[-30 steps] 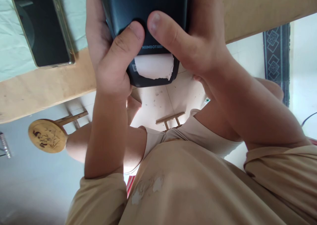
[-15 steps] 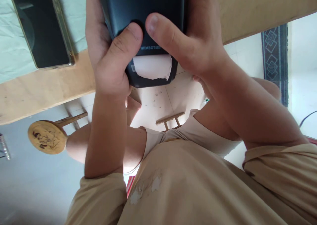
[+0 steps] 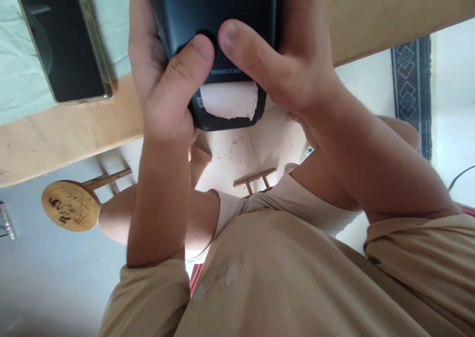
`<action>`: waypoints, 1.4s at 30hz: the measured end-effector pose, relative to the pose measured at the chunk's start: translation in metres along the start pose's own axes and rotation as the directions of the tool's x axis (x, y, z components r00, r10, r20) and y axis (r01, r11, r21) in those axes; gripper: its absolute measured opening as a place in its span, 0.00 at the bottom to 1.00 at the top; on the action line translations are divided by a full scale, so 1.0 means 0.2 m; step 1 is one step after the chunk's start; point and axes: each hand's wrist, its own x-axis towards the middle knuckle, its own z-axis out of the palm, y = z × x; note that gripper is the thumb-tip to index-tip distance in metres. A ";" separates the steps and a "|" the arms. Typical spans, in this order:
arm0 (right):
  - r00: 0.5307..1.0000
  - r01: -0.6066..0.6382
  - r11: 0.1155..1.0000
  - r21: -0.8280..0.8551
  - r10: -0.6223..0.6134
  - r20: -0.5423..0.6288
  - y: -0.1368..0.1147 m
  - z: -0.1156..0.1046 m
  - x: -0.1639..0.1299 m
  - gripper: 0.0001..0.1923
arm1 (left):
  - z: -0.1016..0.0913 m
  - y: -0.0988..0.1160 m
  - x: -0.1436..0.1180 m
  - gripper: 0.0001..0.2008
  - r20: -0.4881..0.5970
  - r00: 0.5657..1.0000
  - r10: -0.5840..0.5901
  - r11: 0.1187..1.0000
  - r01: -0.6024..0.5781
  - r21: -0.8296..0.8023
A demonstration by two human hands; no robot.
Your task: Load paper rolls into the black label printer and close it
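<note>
Both hands grip a dark label printer [image 3: 218, 10] marked NIIMBOT at the top of the head view. My left hand [image 3: 166, 79] wraps its left side, thumb lying on the front face. Around the right side is my right hand [image 3: 282, 65], its thumb also on the face, close to the left thumb. A strip of white label paper [image 3: 230, 99] with a torn edge sticks out of the printer's near end. The fingers behind the printer are hidden, and its far end is cut off by the frame.
A phone [image 3: 63, 40] in a clear case lies on a pale green cloth [image 3: 22, 79] over the wooden table [image 3: 74, 121]. Below stand a round wooden stool [image 3: 72, 206] with a painted top and another wooden piece [image 3: 254, 177] between my legs. A dark patterned strip [image 3: 408, 89] runs along the right.
</note>
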 end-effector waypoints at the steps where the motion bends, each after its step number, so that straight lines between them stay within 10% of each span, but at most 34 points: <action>1: 1.000 0.003 1.000 0.004 -0.003 0.002 0.00 0.00 0.00 0.37 | 0.00 0.00 0.00 0.31 0.012 1.000 0.004 1.000 -0.004 -0.025; 6: 1.000 0.012 1.000 0.022 -0.012 0.009 -0.01 -0.01 0.00 0.40 | 0.00 0.01 -0.01 0.31 -0.047 0.998 -0.029 0.998 0.026 -0.051; 18: 0.999 0.032 0.999 -0.040 -0.030 0.027 0.00 -0.02 0.00 0.34 | -0.07 0.00 -0.01 0.25 0.202 0.975 0.097 0.880 -0.179 0.440; 23: 0.999 0.042 0.999 -0.016 -0.042 0.009 0.01 -0.01 0.00 0.34 | -0.07 -0.01 0.00 0.44 0.112 0.994 0.014 0.945 -0.050 0.325; 33: 0.999 0.027 0.998 -0.057 -0.026 0.022 0.00 -0.02 0.00 0.37 | -0.03 0.01 0.03 0.48 -0.083 0.994 -0.071 0.985 0.083 0.151; 38: 0.999 0.037 0.998 -0.058 -0.035 0.026 0.00 -0.02 0.00 0.35 | 0.03 0.03 0.00 0.33 -0.305 0.948 -0.092 0.994 0.068 -0.090; 42: 0.998 0.052 0.996 -0.069 -0.050 0.030 0.00 -0.02 0.00 0.34 | 0.03 0.04 -0.01 0.29 -0.259 0.964 -0.055 0.997 0.038 -0.071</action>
